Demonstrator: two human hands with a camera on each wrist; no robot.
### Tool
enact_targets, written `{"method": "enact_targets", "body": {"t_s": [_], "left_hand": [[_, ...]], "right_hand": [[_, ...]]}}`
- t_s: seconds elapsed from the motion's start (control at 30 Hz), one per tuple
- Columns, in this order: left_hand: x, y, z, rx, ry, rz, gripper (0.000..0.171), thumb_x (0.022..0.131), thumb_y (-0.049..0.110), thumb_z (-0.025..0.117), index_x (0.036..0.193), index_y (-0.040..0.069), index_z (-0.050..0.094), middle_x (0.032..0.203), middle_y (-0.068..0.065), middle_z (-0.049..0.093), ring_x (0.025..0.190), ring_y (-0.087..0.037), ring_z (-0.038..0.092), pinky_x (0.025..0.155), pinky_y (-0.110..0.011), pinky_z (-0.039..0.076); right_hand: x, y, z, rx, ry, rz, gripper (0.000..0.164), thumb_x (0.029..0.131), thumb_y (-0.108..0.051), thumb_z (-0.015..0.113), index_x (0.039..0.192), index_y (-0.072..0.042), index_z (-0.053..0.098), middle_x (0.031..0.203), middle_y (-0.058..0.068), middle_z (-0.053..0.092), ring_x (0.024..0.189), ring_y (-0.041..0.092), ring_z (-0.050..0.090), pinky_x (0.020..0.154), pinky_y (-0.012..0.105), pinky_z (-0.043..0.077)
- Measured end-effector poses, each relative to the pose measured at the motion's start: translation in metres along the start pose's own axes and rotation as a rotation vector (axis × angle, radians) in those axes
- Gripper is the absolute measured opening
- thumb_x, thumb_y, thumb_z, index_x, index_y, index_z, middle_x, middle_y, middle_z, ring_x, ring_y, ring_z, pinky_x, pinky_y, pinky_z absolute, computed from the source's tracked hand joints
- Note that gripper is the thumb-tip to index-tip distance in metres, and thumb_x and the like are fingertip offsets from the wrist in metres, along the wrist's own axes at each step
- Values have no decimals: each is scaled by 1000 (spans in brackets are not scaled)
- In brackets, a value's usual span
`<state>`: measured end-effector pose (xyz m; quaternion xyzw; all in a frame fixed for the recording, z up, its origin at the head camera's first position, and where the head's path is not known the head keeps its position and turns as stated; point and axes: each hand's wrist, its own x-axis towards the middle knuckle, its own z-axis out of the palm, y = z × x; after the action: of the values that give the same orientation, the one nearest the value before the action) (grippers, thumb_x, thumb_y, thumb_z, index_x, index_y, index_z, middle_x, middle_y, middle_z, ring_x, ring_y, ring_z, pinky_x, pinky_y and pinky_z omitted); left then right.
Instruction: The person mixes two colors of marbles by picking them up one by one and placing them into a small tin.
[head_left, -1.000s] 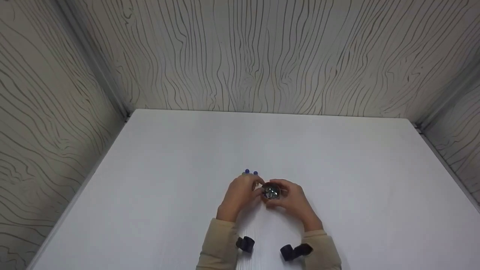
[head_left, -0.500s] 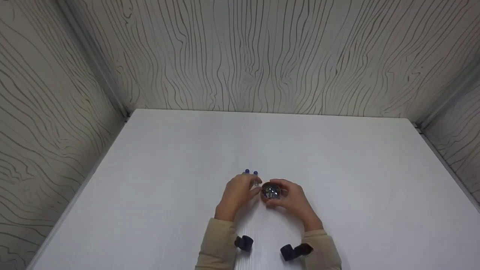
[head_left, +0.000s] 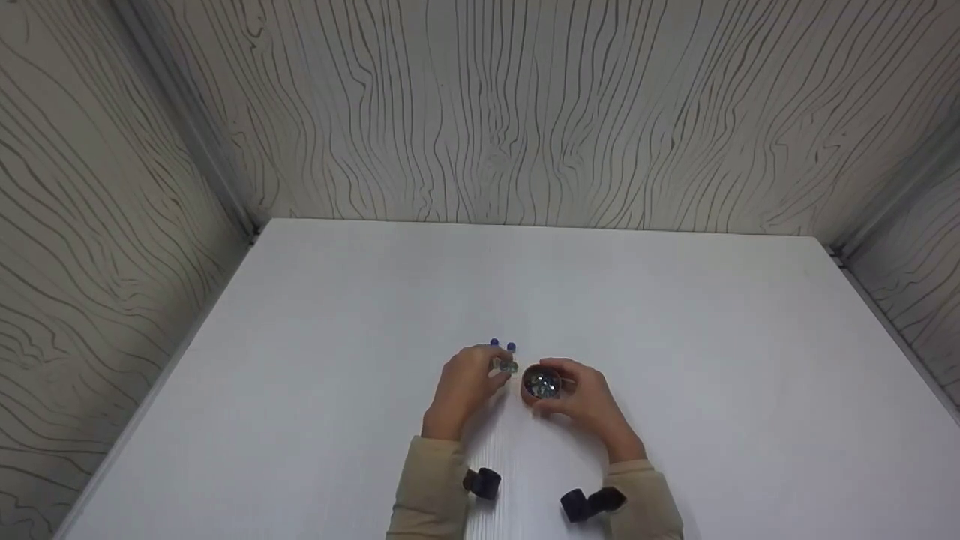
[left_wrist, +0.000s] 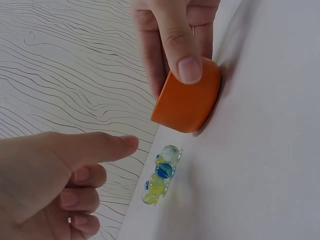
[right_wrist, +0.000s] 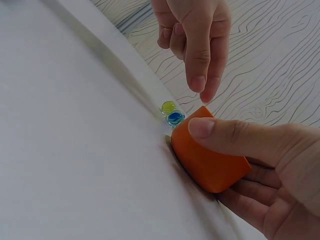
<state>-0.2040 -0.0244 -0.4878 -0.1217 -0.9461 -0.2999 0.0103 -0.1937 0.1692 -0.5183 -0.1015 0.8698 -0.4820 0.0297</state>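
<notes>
My right hand [head_left: 585, 394] grips a small orange cup [right_wrist: 212, 157], thumb on one side and fingers round the other. In the head view, shiny glass marbles [head_left: 541, 382] show inside the cup. To its left, my left hand [head_left: 469, 382] hovers over the table with nothing between thumb and forefinger, which stand apart. The left wrist view shows its other fingers loosely curled. Beside the cup, a small cluster of clear glass marbles [left_wrist: 164, 170] with blue and yellow swirls lies under the left hand, partly hidden in the head view.
Two dark blue marbles [head_left: 511, 346] show just beyond the left hand. Everything rests on a white table [head_left: 300, 337], with wood-grain panels [head_left: 495, 112] behind and at the sides. A black wrist camera [head_left: 484, 484] sits on each sleeve.
My left hand has drawn back leftward from the cup's rim, bringing the clear marbles into view between thumb and forefinger. The right hand and cup stay in place.
</notes>
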Motion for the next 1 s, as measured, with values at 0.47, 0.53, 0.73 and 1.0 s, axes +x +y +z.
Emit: {"method": "enact_targets", "body": {"t_s": [0.47, 0.53, 0.73, 1.0], "left_hand": [[1, -9, 1, 12, 35, -57, 21, 84, 13, 72, 105, 12, 72, 102, -7, 74, 86, -17, 67, 76, -31, 55], [1, -10, 2, -1, 28, -68, 22, 84, 12, 72, 106, 12, 72, 102, -7, 74, 84, -17, 66, 75, -31, 55], [3, -13, 4, -40, 0, -103, 23, 86, 9, 68, 108, 12, 72, 107, -7, 74, 83, -15, 64, 77, -33, 55], [4, -16, 8, -87, -8, -132, 25, 88, 8, 66, 112, 13, 71, 114, -9, 72, 100, -23, 68, 89, -39, 55]], "right_hand": [[-1, -3, 1, 4, 4, 28, 65, 66, -15, 87, 124, 0, 60, 123, 21, 65, 120, 37, 59, 103, 45, 48], [-1, -3, 1, 4, 7, 29, 65, 65, -14, 87, 123, 0, 61, 123, 21, 65, 120, 37, 60, 102, 44, 48], [-1, -3, 2, 3, 18, 43, 63, 66, -12, 86, 123, -2, 61, 123, 19, 66, 120, 37, 60, 103, 45, 48], [-3, -6, 2, -11, 28, 46, 63, 66, -12, 86, 123, -2, 61, 122, 18, 66, 120, 37, 60, 104, 47, 47]]}}
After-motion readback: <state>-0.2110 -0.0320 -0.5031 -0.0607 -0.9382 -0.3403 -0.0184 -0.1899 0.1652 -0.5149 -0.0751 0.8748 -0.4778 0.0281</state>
